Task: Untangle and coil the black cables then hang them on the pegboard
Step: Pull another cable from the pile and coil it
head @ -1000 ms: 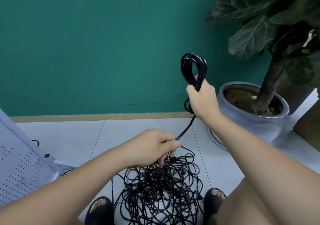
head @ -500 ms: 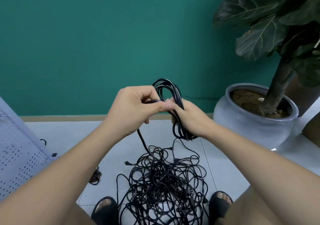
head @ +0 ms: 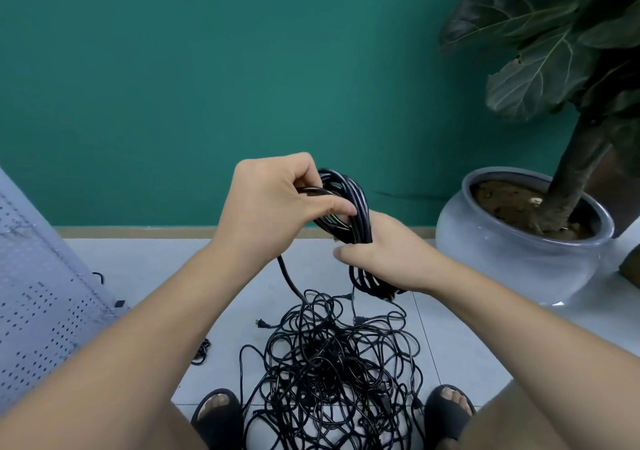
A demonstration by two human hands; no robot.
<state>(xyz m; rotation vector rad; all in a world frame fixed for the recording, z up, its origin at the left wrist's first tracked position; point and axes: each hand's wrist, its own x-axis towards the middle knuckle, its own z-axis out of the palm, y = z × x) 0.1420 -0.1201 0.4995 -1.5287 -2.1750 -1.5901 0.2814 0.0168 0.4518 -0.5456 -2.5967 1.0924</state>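
1. Grey perforated pegboard point(head: 41, 311) leans at 9 o'clock, cut off by the frame edge. No cable hangs on the part in view, so the hanging step looks not yet begun.
2. Small dark bundle point(head: 202, 351) lies on the floor at 7 o'clock, near the pegboard's foot. It is too small to tell whether it is a finished coil.
3. Left hand point(head: 273, 207) is just above centre, fingers curled. Thumb and forefinger pinch one strand point(head: 289, 283) of black cable and lay it against the top of the coil.
4. Coil point(head: 346, 214) sits at centre between both hands, several loops deep. The strand runs from the left hand down into the tangle, so this cable is only partly wound.
5. Right hand point(head: 391, 259) is at 4 o'clock from the coil's top, closed round the lower part of the coil.
6. Tangle point(head: 332, 373) lies at 6 o'clock on the floor between two sandalled feet. It is dense, with plug ends showing. Most of the untangling is left, by my judgement.
7. Potted plant point(head: 519, 227) stands at 3 o'clock, well apart from the cables.
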